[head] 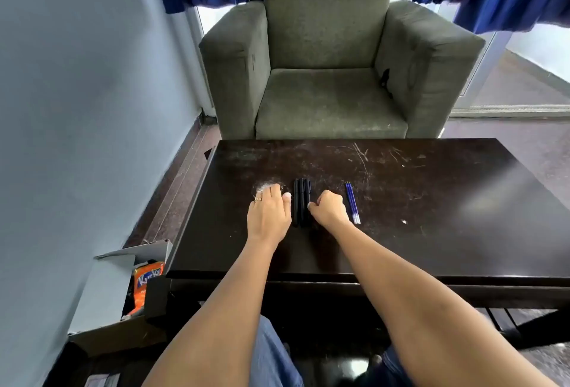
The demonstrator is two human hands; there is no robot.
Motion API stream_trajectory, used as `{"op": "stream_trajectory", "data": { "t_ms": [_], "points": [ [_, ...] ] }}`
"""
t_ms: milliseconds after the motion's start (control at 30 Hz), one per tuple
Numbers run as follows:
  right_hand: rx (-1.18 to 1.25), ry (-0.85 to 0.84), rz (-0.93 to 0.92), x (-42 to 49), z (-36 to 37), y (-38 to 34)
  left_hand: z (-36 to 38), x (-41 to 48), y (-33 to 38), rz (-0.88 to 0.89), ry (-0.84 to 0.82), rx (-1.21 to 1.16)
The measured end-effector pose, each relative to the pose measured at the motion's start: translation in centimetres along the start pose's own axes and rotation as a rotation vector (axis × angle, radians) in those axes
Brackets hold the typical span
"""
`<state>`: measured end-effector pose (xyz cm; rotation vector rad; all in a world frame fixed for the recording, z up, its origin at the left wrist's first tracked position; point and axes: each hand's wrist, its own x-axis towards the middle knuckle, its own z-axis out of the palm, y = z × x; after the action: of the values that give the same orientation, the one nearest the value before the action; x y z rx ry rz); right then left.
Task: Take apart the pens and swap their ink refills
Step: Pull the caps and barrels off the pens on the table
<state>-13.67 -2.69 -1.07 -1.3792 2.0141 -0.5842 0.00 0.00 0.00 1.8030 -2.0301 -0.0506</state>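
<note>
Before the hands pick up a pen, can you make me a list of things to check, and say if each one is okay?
1. Black pens lie together on the table, between the hands: ok.
2. Blue refills wait close by, to the right of the right hand: ok.
3. Left hand rests flat beside the pens, holding nothing: ok.
4. Right hand is curled, fingertips at the pens' right edge; whether it has a grip on one: cannot tell.
5. Pens still in one piece, none opened: ok for starting.
6. How many pens and refills there are: cannot tell, they lie too close together.
</note>
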Motion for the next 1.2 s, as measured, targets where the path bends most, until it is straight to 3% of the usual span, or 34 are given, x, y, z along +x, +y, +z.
{"op": "stream_trajectory", "data": {
  "t_ms": [300,567,733,900,1100,1200],
  "points": [
    [-0.15,-0.026,-0.007,0.1,0.5,-0.2,2.0,0.6,-0.2,-0.082,0.031,-0.103],
    [-0.291,0.013,-0.07,-1.2,-0.1,0.6,2.5,0.6,2.1,-0.281,0.045,-0.385],
    [-0.038,0.016,-0.027,-1.9,-1.6,1.1,1.7,0.7,3.7,-0.424,-0.035,-0.541],
    [0.23,-0.114,-0.094,-3.4,-2.4,2.3,2.0,1.1,4.6,-0.564,-0.179,-0.706],
    [0.33,-0.236,-0.198,-4.0,-3.4,2.7,1.9,0.7,5.5,-0.63,-0.191,-0.866],
    [0.511,-0.163,-0.126,-3.4,-3.4,2.4,1.5,0.5,5.2,-0.567,-0.166,-0.824]
  ]
}}
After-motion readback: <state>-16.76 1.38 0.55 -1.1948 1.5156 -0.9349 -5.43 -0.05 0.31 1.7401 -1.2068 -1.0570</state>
